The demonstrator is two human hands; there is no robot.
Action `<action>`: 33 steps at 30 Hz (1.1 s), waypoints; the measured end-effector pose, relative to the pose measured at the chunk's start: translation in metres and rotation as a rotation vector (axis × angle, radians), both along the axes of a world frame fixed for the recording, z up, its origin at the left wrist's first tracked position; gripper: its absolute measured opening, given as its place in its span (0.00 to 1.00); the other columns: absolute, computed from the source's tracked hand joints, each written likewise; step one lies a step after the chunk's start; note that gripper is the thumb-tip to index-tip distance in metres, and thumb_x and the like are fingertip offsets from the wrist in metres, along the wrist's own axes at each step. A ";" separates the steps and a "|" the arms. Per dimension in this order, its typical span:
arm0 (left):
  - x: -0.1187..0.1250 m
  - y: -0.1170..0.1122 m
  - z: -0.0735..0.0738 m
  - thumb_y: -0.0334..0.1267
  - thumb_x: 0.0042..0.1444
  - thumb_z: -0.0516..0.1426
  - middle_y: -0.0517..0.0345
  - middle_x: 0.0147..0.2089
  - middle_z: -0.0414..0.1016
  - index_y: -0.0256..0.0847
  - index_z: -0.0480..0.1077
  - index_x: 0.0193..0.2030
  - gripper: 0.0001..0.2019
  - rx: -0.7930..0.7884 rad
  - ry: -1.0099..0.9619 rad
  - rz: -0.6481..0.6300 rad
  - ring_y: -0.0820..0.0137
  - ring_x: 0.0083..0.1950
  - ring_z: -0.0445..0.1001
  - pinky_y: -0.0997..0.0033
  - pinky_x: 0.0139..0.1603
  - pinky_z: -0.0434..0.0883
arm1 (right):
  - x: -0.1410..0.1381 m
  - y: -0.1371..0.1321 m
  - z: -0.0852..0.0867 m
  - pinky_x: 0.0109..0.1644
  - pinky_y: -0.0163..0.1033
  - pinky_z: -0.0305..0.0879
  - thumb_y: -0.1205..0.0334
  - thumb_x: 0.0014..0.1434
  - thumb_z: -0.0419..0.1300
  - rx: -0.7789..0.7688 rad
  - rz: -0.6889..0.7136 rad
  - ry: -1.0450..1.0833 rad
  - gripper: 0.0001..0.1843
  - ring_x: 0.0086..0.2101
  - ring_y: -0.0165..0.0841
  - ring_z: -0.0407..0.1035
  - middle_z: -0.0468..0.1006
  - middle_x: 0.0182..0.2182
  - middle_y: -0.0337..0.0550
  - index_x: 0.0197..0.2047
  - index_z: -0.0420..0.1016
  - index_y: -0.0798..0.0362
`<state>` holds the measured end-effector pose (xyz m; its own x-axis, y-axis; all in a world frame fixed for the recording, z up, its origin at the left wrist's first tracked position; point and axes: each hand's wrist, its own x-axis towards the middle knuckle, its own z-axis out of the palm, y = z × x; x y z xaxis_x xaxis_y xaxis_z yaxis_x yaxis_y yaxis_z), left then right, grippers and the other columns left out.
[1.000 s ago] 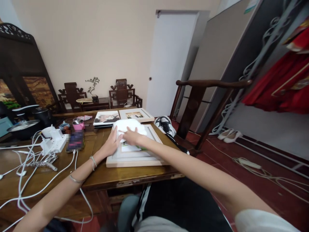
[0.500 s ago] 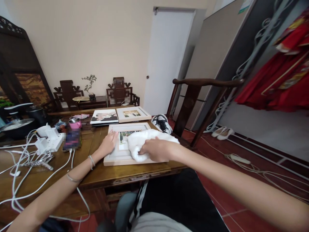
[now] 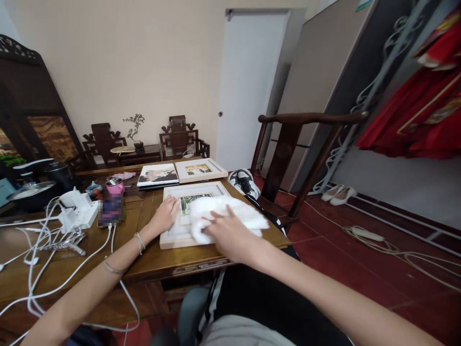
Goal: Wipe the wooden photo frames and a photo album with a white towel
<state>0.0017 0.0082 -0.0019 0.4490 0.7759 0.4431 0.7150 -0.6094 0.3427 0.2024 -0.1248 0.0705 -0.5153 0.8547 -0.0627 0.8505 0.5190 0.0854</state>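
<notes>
A pale wooden picture frame (image 3: 172,236) with a photo under glass lies flat near the front edge of the dark wooden table (image 3: 151,262). My left hand (image 3: 166,215) rests flat on the frame's left border, fingers spread. My right hand (image 3: 225,230) presses a white cloth (image 3: 248,216) onto the frame's near right part, fingers lying flat on the cloth. The cloth hides the frame's right side.
Two more framed pictures (image 3: 200,169) lie behind. A pink cup (image 3: 115,185), a phone (image 3: 111,210), a white power strip (image 3: 77,215) with tangled white cables and a pan fill the table's left. A dark wooden chair (image 3: 288,154) stands at the right, shoes behind it.
My right hand has dragged the white cloth from the frame's far end toward me, down to its near right corner. My left hand has stayed on the left border.
</notes>
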 end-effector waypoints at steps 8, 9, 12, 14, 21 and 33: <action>-0.003 0.003 -0.007 0.41 0.63 0.46 0.41 0.62 0.66 0.32 0.68 0.54 0.20 0.016 0.070 0.003 0.57 0.66 0.60 0.53 0.67 0.59 | 0.095 0.012 -0.014 0.61 0.55 0.51 0.78 0.48 0.47 0.036 -0.311 0.095 0.32 0.60 0.45 0.58 0.68 0.59 0.51 0.52 0.76 0.49; -0.004 0.004 -0.008 0.41 0.62 0.47 0.40 0.63 0.65 0.31 0.67 0.56 0.21 0.002 0.077 0.012 0.57 0.66 0.60 0.53 0.66 0.59 | 0.095 0.023 -0.014 0.58 0.54 0.56 0.78 0.48 0.47 0.051 -0.334 0.122 0.32 0.58 0.46 0.62 0.70 0.57 0.52 0.53 0.75 0.49; -0.005 0.006 -0.011 0.42 0.61 0.48 0.39 0.64 0.63 0.30 0.66 0.57 0.22 -0.025 0.093 0.028 0.56 0.67 0.60 0.54 0.66 0.60 | 0.077 0.064 -0.006 0.52 0.53 0.61 0.78 0.51 0.46 0.176 -0.389 0.179 0.32 0.52 0.48 0.67 0.73 0.52 0.57 0.57 0.71 0.51; -0.005 0.007 -0.011 0.41 0.61 0.48 0.40 0.63 0.64 0.32 0.67 0.57 0.22 -0.024 0.085 0.035 0.57 0.66 0.60 0.55 0.66 0.60 | 0.051 0.092 0.001 0.54 0.55 0.58 0.80 0.52 0.46 0.298 -0.307 0.195 0.32 0.55 0.48 0.63 0.72 0.52 0.59 0.57 0.70 0.53; -0.001 -0.001 0.000 0.39 0.60 0.49 0.45 0.54 0.74 0.37 0.73 0.45 0.14 -0.093 0.071 0.054 0.56 0.57 0.70 0.54 0.59 0.67 | -0.054 0.139 0.001 0.64 0.53 0.42 0.75 0.55 0.53 0.175 0.100 0.103 0.25 0.58 0.39 0.59 0.71 0.55 0.53 0.56 0.71 0.50; -0.004 0.001 -0.009 0.40 0.61 0.48 0.42 0.61 0.66 0.35 0.69 0.52 0.18 -0.021 0.022 0.024 0.59 0.65 0.62 0.56 0.65 0.61 | 0.054 0.131 0.003 0.48 0.47 0.59 0.78 0.56 0.47 0.091 -0.237 -0.042 0.24 0.47 0.45 0.69 0.76 0.47 0.57 0.49 0.77 0.54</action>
<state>-0.0021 0.0089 -0.0111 0.4396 0.7954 0.4173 0.7366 -0.5851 0.3392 0.2561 0.0064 0.0733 -0.2985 0.9544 0.0027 0.9422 0.2942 0.1606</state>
